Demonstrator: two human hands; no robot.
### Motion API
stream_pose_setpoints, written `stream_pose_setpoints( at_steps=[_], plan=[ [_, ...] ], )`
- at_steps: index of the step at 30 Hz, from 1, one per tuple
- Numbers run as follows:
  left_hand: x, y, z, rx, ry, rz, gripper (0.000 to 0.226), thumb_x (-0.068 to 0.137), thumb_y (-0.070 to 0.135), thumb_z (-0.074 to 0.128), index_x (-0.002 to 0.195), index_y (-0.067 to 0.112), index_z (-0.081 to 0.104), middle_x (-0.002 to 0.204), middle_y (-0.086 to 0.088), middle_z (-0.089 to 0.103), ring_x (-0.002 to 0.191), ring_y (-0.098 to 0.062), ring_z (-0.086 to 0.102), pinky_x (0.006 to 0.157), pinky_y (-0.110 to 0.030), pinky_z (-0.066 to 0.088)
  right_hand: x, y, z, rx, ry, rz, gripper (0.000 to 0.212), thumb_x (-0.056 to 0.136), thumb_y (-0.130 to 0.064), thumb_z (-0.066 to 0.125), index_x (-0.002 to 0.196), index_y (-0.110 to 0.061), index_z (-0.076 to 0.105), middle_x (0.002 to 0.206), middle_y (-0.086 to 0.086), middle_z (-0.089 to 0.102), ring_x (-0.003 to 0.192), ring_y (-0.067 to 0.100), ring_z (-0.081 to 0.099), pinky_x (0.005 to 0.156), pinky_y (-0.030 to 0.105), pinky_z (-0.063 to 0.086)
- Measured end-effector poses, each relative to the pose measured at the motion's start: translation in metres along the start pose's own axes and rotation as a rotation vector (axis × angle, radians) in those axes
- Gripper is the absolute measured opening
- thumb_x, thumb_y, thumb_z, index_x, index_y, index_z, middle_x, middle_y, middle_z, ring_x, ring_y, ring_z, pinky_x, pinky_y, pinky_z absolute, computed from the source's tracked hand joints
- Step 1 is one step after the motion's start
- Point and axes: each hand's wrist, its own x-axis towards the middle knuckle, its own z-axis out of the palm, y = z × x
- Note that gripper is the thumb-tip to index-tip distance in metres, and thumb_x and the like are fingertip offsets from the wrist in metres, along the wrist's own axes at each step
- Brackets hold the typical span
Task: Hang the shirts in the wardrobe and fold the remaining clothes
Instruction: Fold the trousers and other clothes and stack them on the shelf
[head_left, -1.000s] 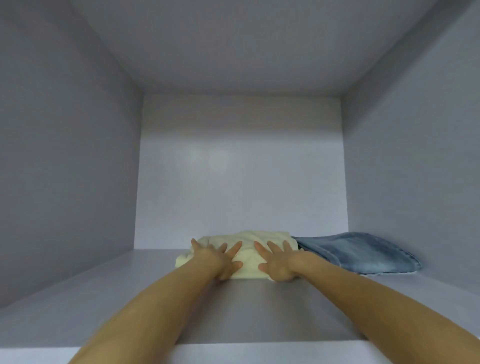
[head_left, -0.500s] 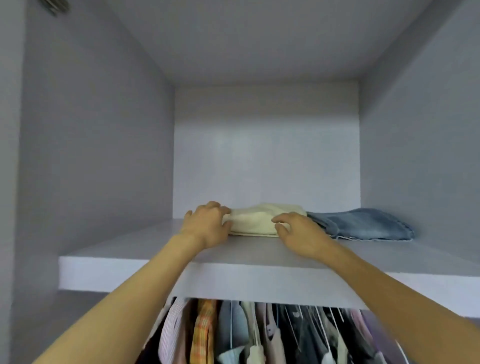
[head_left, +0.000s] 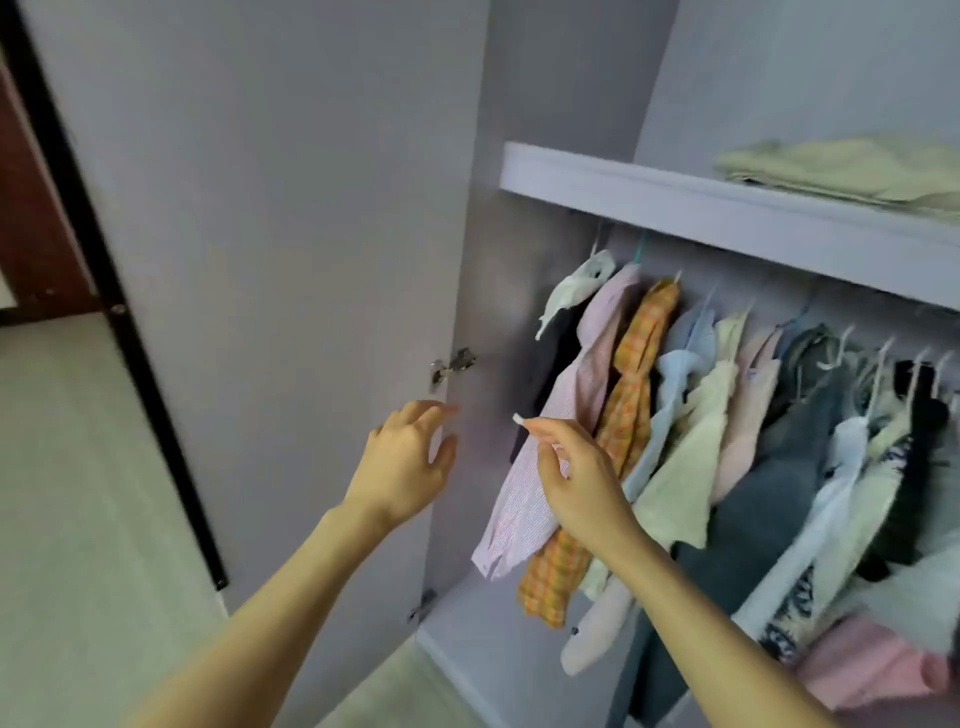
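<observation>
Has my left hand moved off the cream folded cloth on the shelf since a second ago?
Yes. The left hand has come down off the cream cloth, below the shelf, and hangs open near the door hinge.

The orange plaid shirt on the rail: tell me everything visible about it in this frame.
The orange plaid shirt hangs on a white hanger from the rail under the shelf, third garment from the wardrobe's left wall. It looks like light woven cloth, checked orange and yellow, and it slants down to the left. A pink striped shirt overlaps its left side and a pale blue one lies against its right. The right hand is in front of it; contact cannot be told.
</observation>
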Motion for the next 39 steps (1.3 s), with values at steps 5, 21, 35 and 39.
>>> stream_pose_setpoints(
  at_steps=[5, 21, 35, 39],
  plan=[
    [-0.117, -0.108, -0.035, 0.028, -0.001, -0.339, 0.037, 0.094, 0.021, 0.051, 0.131, 0.015, 0.053, 0.133, -0.004, 0.053, 0.118, -0.025, 0.053, 0.097, -0.035, 0.042, -0.035, -0.031, 0.147, 0.091, -0.382, 0.073, 0.027, 0.095, -0.005, 0.043, 0.114, -0.007, 0.062, 0.115, 0.006, 0.065, 0.107, 0.020, 0.059, 0.093, 0.025, 0.042],
    [-0.403, -0.360, -0.221, 0.060, 0.437, -1.364, 0.030, 0.093, 0.017, 0.052, 0.122, 0.013, 0.060, 0.121, -0.009, 0.059, 0.110, -0.024, 0.056, 0.091, -0.025, 0.037, -0.102, -0.276, 0.546, 0.118, -1.338, -0.259, 0.026, 0.097, -0.017, 0.042, 0.113, -0.017, 0.062, 0.099, 0.007, 0.068, 0.090, 0.022, 0.063, 0.079, 0.027, 0.045],
    [-0.448, -0.492, -0.329, 0.164, 1.076, -1.694, 0.029, 0.094, 0.015, 0.050, 0.122, 0.011, 0.058, 0.119, -0.005, 0.059, 0.108, -0.018, 0.057, 0.085, -0.018, 0.035, -0.063, -0.476, 0.771, 0.185, -1.704, -0.704, 0.028, 0.095, -0.009, 0.041, 0.113, -0.009, 0.062, 0.103, 0.009, 0.068, 0.101, 0.024, 0.062, 0.090, 0.031, 0.047],
    [-0.430, -0.536, -0.368, 0.169, 1.285, -1.765, 0.031, 0.093, 0.011, 0.050, 0.123, 0.007, 0.056, 0.121, -0.009, 0.060, 0.108, -0.021, 0.057, 0.090, -0.023, 0.038, -0.018, -0.537, 0.831, 0.165, -1.690, -0.896, 0.026, 0.095, -0.011, 0.043, 0.108, -0.013, 0.065, 0.088, 0.000, 0.065, 0.095, 0.022, 0.062, 0.075, 0.021, 0.041]
  ],
)
